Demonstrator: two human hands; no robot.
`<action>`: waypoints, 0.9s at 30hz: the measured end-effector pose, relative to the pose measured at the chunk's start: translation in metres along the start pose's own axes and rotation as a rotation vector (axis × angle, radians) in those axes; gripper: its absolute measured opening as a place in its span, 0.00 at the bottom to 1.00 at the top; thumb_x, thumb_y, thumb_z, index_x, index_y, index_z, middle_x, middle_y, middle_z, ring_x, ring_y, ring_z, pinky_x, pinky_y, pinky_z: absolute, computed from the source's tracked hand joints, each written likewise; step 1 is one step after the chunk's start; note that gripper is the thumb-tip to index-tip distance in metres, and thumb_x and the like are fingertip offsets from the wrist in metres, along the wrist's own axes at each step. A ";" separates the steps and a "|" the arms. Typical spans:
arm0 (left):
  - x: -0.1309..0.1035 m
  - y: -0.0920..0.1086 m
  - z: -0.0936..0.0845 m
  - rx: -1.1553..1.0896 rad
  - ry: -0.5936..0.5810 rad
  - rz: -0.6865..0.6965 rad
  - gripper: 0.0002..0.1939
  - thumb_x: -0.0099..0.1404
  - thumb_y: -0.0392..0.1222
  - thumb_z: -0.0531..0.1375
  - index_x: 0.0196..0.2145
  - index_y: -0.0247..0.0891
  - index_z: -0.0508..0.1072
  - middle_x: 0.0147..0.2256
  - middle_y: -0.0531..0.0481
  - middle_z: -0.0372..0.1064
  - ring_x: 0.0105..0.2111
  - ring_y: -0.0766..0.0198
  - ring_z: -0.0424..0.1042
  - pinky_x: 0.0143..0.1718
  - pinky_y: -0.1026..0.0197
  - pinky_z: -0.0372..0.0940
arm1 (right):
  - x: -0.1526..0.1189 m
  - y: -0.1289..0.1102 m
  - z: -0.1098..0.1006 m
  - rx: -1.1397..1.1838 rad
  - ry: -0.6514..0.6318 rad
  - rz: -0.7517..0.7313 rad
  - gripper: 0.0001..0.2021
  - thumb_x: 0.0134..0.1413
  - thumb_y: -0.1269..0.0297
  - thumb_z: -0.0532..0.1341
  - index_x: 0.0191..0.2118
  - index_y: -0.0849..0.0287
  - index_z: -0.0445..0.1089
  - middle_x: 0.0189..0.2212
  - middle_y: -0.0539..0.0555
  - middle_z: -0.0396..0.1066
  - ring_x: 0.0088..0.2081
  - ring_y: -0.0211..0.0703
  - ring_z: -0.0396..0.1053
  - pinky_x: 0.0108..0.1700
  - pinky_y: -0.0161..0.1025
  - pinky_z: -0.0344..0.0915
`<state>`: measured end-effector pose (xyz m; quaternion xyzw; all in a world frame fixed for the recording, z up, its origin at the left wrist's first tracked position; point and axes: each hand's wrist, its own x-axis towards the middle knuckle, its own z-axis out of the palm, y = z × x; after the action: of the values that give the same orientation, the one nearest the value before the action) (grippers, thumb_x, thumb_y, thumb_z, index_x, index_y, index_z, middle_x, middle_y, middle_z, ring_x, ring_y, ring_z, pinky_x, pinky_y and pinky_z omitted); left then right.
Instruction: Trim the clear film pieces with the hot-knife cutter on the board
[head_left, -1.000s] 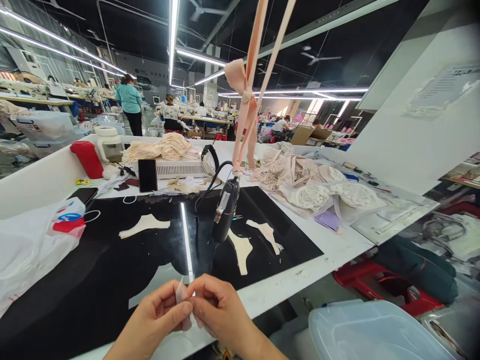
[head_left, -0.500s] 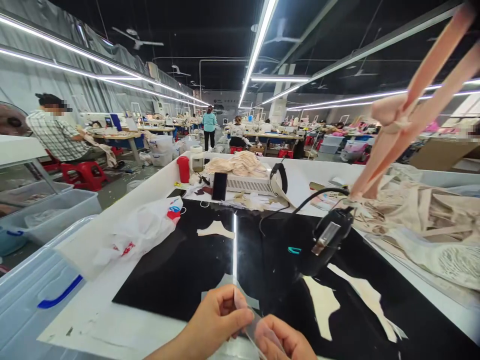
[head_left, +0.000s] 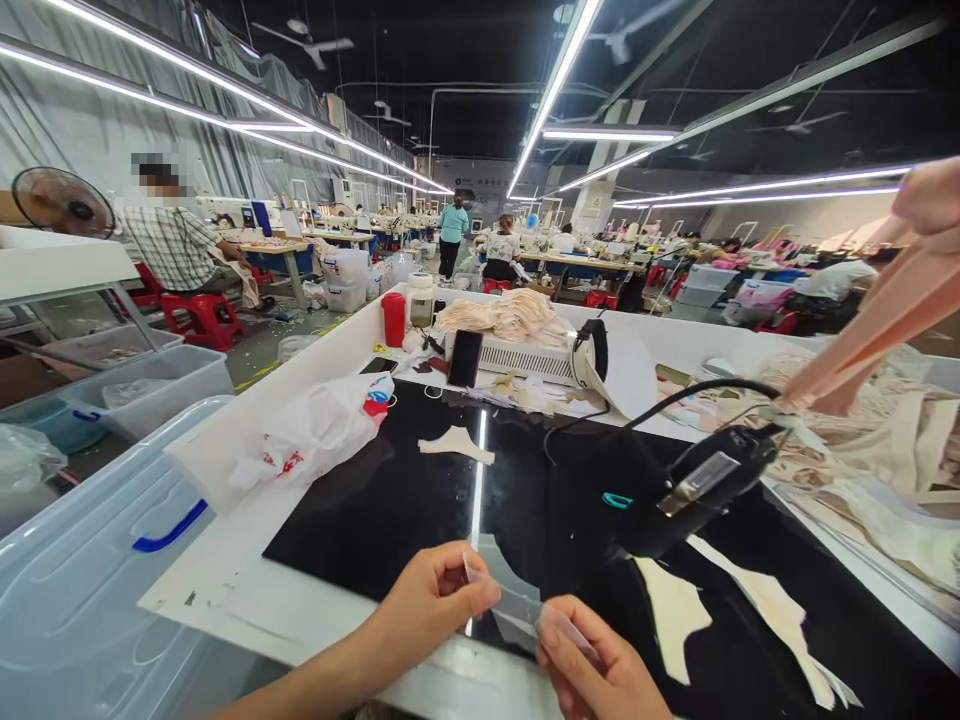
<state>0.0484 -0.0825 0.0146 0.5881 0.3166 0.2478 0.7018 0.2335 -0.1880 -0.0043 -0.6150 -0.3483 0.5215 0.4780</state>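
Observation:
Both thumbs and fingertips pinch a strip of clear, translucent film [head_left: 517,603], stretched between my hands above the table's front edge. My left hand [head_left: 439,598] is closed on its left end, and my right hand [head_left: 596,660] on its right end. Behind the strip, a translucent film piece with curved edges [head_left: 501,563] lies on the black mat [head_left: 360,510], partly covered by my hands. Farther back is a small curved cream fabric piece [head_left: 456,441]. To the right of my right hand lie a cream cut piece [head_left: 675,612] and longer cream pieces [head_left: 776,605].
A black corded tool [head_left: 712,485] hangs over the mat from knotted pink fabric strips [head_left: 862,310]. A small teal object [head_left: 617,500] lies beside it. Left are a white plastic bag [head_left: 315,430] and a lidded clear bin [head_left: 112,550]. Fabric heaps [head_left: 892,420] cover the right side.
My hands have moved apart, and the film between them is now stretched out in view. The head view has shifted, so the scene sits farther right.

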 end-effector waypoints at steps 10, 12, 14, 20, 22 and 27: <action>-0.010 0.005 -0.014 -0.065 0.068 -0.087 0.27 0.57 0.63 0.68 0.28 0.38 0.64 0.20 0.61 0.53 0.20 0.73 0.51 0.22 0.66 0.47 | -0.010 -0.017 0.012 0.142 0.136 0.056 0.25 0.41 0.39 0.73 0.29 0.58 0.71 0.19 0.43 0.53 0.21 0.30 0.48 0.22 0.30 0.46; -0.011 0.005 -0.015 -0.059 0.069 -0.093 0.27 0.57 0.63 0.68 0.27 0.38 0.63 0.19 0.62 0.53 0.19 0.73 0.51 0.22 0.66 0.46 | -0.011 -0.020 0.015 0.160 0.131 0.074 0.25 0.42 0.39 0.73 0.28 0.58 0.70 0.18 0.43 0.54 0.21 0.29 0.48 0.21 0.29 0.46; -0.011 0.004 -0.016 -0.059 0.061 -0.091 0.27 0.56 0.63 0.69 0.27 0.38 0.63 0.19 0.62 0.53 0.19 0.73 0.51 0.22 0.66 0.45 | -0.010 -0.021 0.017 0.180 0.121 0.083 0.26 0.42 0.38 0.72 0.27 0.58 0.69 0.18 0.43 0.55 0.20 0.29 0.48 0.21 0.29 0.47; -0.012 0.000 -0.020 -0.032 0.044 -0.104 0.27 0.55 0.62 0.70 0.26 0.38 0.63 0.19 0.61 0.55 0.20 0.74 0.52 0.22 0.66 0.44 | -0.003 -0.015 0.018 0.236 0.145 0.098 0.26 0.39 0.39 0.75 0.28 0.58 0.70 0.17 0.43 0.56 0.20 0.28 0.47 0.20 0.27 0.47; -0.013 -0.002 -0.021 -0.026 0.040 -0.118 0.27 0.54 0.61 0.71 0.26 0.38 0.63 0.19 0.61 0.55 0.20 0.73 0.53 0.22 0.66 0.44 | -0.002 -0.011 0.017 0.256 0.144 0.115 0.26 0.39 0.39 0.75 0.29 0.58 0.71 0.17 0.42 0.55 0.19 0.27 0.47 0.20 0.26 0.48; -0.014 -0.006 -0.021 -0.012 0.025 -0.134 0.28 0.52 0.62 0.71 0.26 0.38 0.64 0.20 0.60 0.56 0.20 0.73 0.54 0.23 0.66 0.46 | 0.002 -0.003 0.017 0.372 0.198 0.061 0.25 0.35 0.43 0.77 0.31 0.57 0.74 0.33 0.50 0.70 0.26 0.31 0.59 0.19 0.25 0.53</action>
<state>0.0235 -0.0801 0.0092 0.5581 0.3624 0.2093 0.7165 0.2172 -0.1818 -0.0018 -0.5750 -0.1785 0.5279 0.5990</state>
